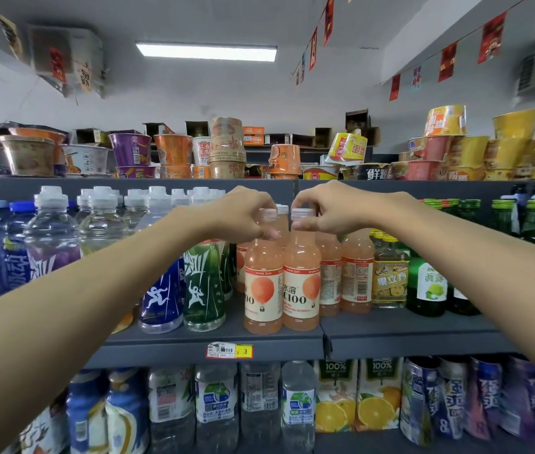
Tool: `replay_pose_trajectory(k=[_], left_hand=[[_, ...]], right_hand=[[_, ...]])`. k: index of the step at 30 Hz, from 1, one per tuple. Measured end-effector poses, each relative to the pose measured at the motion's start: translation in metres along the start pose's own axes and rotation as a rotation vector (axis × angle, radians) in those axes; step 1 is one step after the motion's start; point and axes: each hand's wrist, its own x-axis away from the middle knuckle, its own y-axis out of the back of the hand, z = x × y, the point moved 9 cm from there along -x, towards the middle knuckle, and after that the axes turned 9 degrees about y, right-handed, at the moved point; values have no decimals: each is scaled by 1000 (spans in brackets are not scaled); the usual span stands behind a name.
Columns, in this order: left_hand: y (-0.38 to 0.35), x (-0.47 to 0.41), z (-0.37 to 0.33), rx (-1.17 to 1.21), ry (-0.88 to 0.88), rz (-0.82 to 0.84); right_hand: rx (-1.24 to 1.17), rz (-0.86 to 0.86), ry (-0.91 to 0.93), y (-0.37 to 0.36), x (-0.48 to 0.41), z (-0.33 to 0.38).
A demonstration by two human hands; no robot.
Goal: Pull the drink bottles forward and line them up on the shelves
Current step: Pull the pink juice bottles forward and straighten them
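left hand (238,213) curled, pinching neck of left C100 bottle (263,286) directly beneath | right hand (336,208) curled, pinching cap of right C100 bottle (302,283) directly beneath | bottles touching, upright at shelf (168,350) front

Pink bottles (301,253) with cream labels (300,298); blue bottle (161,299), green bottle (205,290); grey shelf (161,352); yellow price tag (244,351)

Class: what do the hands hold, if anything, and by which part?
The left hand pinches the left peach bottle at its cap and neck; the right hand pinches the right peach bottle likewise.
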Motion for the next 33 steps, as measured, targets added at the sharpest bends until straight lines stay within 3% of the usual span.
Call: replay_pose_trajectory(k=[19,33], left_hand=[[-23,-26,-127,99,-112,-97],[-45,-32,-136,52,-49,-104]], right_hand=[[62,29,-131,33,90,-87],[96,33,-197,23,94,-102]])
